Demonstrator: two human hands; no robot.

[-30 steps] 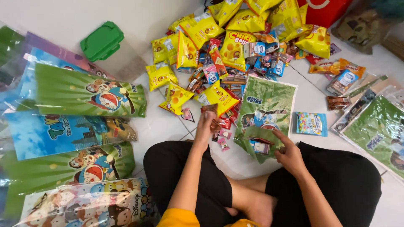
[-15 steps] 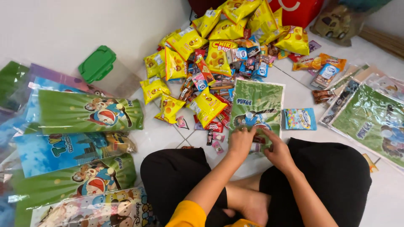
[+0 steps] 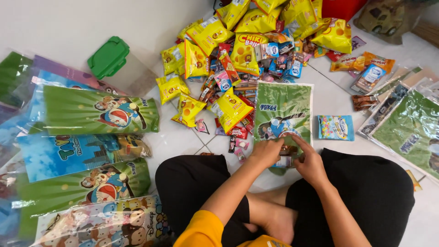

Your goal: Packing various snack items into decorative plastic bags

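both hands, left hand (image 3: 267, 152) and right hand (image 3: 310, 160), pinch the green bag's (image 3: 283, 107) mouth (fingers curled).

Snack pile (image 3: 256, 41) lies behind the flat bag (image 3: 283, 107); filled bags (image 3: 87, 151) lie left.

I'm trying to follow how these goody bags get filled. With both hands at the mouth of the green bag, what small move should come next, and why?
Probably push the small items further into the green bag. Both the left hand and the right hand sit at its near open end, with a few small packets bunched between them, only partly inside. The rest of the bag looks flat.
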